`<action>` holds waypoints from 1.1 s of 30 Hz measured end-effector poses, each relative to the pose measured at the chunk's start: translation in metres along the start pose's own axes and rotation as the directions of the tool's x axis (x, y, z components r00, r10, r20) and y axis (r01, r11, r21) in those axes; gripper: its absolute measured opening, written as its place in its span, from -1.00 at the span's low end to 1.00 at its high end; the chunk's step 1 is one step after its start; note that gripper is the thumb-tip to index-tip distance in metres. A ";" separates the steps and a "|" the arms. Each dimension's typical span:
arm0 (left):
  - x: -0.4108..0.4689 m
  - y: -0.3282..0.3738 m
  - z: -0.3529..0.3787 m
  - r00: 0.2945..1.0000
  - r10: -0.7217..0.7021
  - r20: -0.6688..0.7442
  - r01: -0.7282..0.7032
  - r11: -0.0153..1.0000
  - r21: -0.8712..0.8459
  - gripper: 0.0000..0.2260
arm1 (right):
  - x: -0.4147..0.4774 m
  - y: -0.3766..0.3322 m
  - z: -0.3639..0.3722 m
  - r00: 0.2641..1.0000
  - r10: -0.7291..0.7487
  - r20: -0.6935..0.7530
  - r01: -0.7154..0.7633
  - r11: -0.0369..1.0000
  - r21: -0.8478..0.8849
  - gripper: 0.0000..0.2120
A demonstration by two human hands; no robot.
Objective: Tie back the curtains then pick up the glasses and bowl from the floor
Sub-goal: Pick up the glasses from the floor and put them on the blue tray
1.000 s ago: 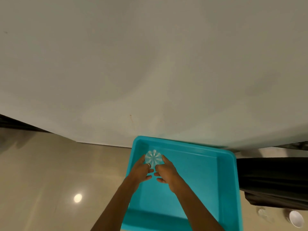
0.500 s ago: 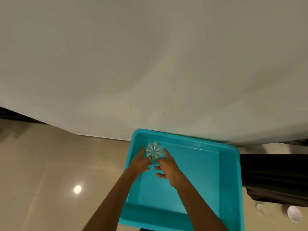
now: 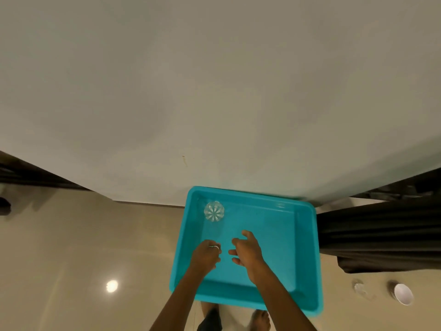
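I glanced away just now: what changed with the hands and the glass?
The left hand and right hand let go of the glass and drew back toward the person. The glass stays in the far left corner of the tray; the bowl remains on the floor.

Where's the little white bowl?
In the head view, the white bowl sits on the floor at the bottom right, beside a clear glass and right of the blue tub.
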State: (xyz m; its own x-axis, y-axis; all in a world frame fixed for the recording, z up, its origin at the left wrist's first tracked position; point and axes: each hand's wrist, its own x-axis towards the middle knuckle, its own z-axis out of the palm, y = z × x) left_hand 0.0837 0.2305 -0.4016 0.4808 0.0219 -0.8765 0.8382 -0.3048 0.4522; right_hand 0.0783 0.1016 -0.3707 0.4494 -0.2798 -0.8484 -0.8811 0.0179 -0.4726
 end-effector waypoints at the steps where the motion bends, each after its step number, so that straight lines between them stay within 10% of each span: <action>1: -0.009 -0.001 0.004 1.000 0.008 0.004 -0.008 1.000 0.016 -0.84 | -0.007 0.005 -0.004 1.000 0.005 -0.008 -0.005 1.000 0.003 -0.52; 17: -0.149 -0.024 0.098 0.975 0.215 -0.062 -0.198 0.958 0.207 -0.85 | -0.098 0.091 -0.104 0.996 -0.083 -0.041 0.087 0.992 0.091 -0.59; 33: -0.227 -0.116 0.185 0.963 0.240 -0.120 -0.244 0.970 -0.021 -0.87 | -0.170 0.191 -0.181 0.980 -0.161 -0.114 0.175 0.977 0.125 -0.58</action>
State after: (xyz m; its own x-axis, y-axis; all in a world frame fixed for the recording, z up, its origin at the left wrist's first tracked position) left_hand -0.1705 0.0851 -0.2852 0.6951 0.0621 -0.7162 0.7008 -0.2805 0.6559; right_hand -0.1930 -0.0215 -0.2736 0.5655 -0.3870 -0.7283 -0.7635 0.0883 -0.6397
